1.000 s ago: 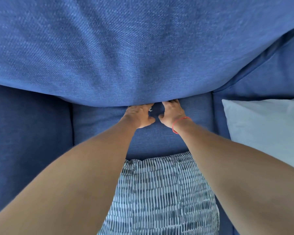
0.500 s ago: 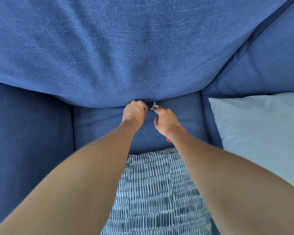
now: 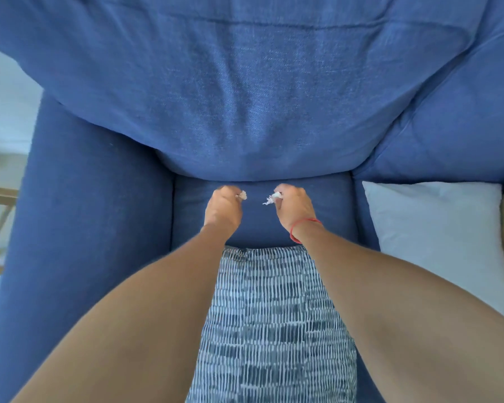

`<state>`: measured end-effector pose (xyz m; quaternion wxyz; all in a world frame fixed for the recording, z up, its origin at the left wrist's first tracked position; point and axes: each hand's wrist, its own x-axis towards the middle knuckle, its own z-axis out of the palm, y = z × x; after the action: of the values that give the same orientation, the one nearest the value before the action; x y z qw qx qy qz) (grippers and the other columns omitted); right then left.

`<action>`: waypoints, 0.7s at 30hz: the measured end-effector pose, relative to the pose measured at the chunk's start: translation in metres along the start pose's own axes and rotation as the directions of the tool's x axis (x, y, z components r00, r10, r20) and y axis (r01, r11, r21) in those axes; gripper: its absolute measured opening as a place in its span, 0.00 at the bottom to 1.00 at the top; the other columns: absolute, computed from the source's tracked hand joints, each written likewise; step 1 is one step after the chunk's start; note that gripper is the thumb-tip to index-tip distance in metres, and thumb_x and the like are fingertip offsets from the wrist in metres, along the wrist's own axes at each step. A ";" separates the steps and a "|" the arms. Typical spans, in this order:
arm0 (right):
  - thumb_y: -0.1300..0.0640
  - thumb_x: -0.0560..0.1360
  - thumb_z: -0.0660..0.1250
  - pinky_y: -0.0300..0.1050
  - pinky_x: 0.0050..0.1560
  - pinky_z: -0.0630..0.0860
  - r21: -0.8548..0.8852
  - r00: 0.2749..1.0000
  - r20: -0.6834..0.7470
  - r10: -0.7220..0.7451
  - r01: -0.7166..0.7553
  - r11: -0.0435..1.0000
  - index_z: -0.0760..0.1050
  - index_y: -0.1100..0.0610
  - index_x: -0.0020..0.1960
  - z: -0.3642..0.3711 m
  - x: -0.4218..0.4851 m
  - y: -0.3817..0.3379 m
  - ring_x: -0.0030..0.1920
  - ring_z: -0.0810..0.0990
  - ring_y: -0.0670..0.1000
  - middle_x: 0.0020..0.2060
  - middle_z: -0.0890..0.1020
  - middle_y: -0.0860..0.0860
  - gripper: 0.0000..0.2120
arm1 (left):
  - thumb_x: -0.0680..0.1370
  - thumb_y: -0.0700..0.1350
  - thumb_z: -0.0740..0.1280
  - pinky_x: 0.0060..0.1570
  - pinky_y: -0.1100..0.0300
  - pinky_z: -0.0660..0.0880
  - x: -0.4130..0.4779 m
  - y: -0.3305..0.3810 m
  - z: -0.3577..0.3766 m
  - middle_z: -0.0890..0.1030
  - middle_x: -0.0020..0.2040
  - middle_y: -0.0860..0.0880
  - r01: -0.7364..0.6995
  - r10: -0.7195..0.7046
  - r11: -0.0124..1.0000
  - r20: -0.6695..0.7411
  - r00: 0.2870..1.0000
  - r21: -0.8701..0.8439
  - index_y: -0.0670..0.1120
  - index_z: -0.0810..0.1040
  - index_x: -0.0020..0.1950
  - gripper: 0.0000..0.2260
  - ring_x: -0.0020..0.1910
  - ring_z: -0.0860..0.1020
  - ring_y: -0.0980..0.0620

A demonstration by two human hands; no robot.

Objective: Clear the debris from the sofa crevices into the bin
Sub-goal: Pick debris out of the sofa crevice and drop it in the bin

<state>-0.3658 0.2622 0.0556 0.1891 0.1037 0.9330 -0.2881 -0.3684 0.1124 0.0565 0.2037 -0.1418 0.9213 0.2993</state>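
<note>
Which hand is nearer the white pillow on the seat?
Right. The right hand, pinching a white scrap, hovers over the seat cushion left of the white pillow; the left hand, pinching a second scrap, is farther away, toward the sofa arm.

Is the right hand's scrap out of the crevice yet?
Out: the right hand pinches the white scrap over the seat cushion, clear of the back cushion.

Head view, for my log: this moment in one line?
left hand: white scrap pinched | right hand: white shred pinched | bin: unseen
</note>
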 end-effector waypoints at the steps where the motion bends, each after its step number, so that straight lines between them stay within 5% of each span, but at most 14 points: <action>1: 0.64 0.77 0.58 0.51 0.46 0.76 0.010 1.000 0.012 -0.012 0.012 1.000 0.78 0.62 0.55 0.000 -0.003 -0.013 0.50 0.79 0.64 0.50 0.81 0.62 0.11 | 0.81 0.40 0.59 0.46 0.50 0.78 -0.005 -0.006 -0.013 0.76 0.46 0.44 0.017 -0.018 0.999 -0.022 1.000 -0.027 0.39 0.80 0.53 0.10 0.45 0.79 0.40; 9: 0.61 0.77 0.62 0.51 0.48 0.77 0.009 0.962 0.057 -0.266 0.266 0.964 0.81 0.60 0.50 0.018 -0.033 -0.150 0.50 0.77 0.61 0.52 0.77 0.59 0.09 | 0.81 0.42 0.59 0.52 0.52 0.77 -0.048 -0.089 -0.127 0.76 0.60 0.44 0.082 -0.121 0.982 -0.233 0.965 -0.170 0.42 0.78 0.59 0.11 0.55 0.77 0.43; 17: 0.58 0.76 0.63 0.48 0.47 0.76 0.043 0.868 0.172 -0.467 0.467 0.883 0.80 0.60 0.48 0.104 -0.085 -0.305 0.49 0.79 0.57 0.51 0.79 0.55 0.09 | 0.80 0.40 0.59 0.37 0.55 0.69 -0.088 -0.218 -0.225 0.74 0.41 0.45 0.209 -0.331 0.923 -0.387 0.860 -0.325 0.44 0.74 0.41 0.09 0.38 0.70 0.48; 21: 0.58 0.76 0.62 0.49 0.48 0.78 0.073 0.806 0.269 -0.528 0.529 0.845 0.79 0.58 0.48 0.160 -0.122 -0.358 0.48 0.80 0.56 0.49 0.82 0.55 0.08 | 0.80 0.40 0.63 0.48 0.58 0.69 -0.128 -0.294 -0.251 0.80 0.51 0.45 0.337 -0.529 0.825 -0.408 0.744 -0.453 0.39 0.81 0.54 0.09 0.51 0.77 0.46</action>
<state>-0.3168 -0.1309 0.1623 0.2313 -0.2021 0.8896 -0.3381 -0.2167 -0.2522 0.1555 -0.0150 -0.4642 0.8125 0.3523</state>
